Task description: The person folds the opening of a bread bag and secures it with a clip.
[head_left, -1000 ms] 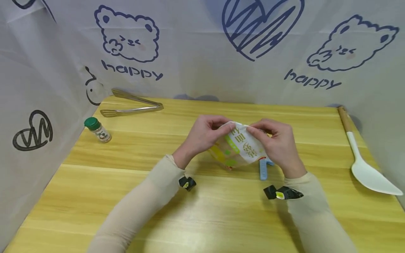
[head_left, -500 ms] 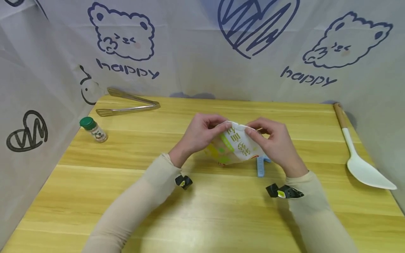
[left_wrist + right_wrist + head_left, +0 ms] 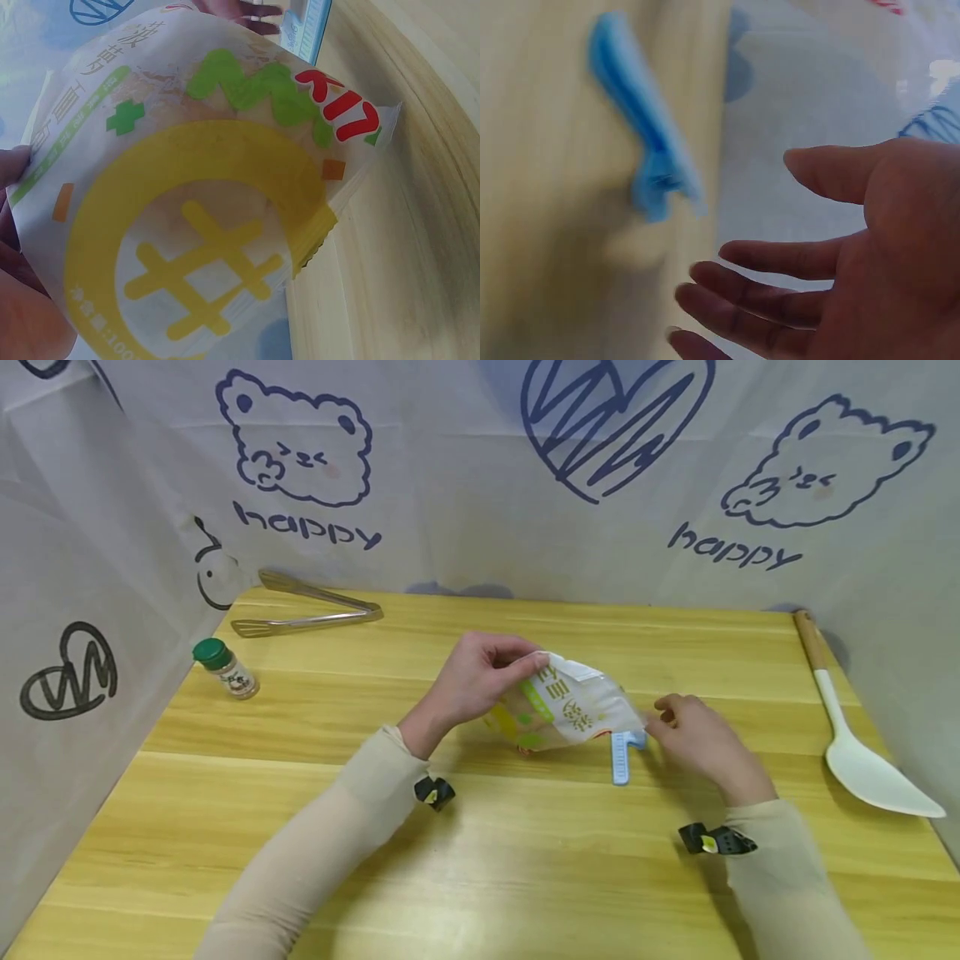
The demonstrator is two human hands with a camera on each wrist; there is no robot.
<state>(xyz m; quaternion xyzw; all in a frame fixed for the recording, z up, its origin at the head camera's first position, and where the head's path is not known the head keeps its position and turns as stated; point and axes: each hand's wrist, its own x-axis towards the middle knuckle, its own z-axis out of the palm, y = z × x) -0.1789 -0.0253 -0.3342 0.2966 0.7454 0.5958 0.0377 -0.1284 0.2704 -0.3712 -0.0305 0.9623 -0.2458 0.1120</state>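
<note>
My left hand [image 3: 476, 681] pinches the top edge of a white food packet [image 3: 577, 702] with its thumb and fingers, holding it off the table. In the left wrist view the packet [image 3: 202, 172] shows a large yellow ring, green and orange shapes and red lettering; something pale bulges inside. To the right of the packet, my right hand [image 3: 705, 743] holds nothing, its fingers spread and slightly bent in the right wrist view. A light blue plastic tool [image 3: 621, 760] lies on the table, its top partly behind the packet. In the right wrist view the blue tool [image 3: 634, 97] is blurred.
Metal tongs [image 3: 315, 618] lie at the back left, near a small green-capped seasoning bottle [image 3: 228, 670]. A white spatula with a wooden handle [image 3: 870, 768] lies along the right edge. A drawn-on white cloth [image 3: 450, 477] encloses the wooden table [image 3: 525, 877].
My right hand has let go of the packet's top edge and moved right and down, towards the blue tool. The left hand still holds the packet in nearly the same place.
</note>
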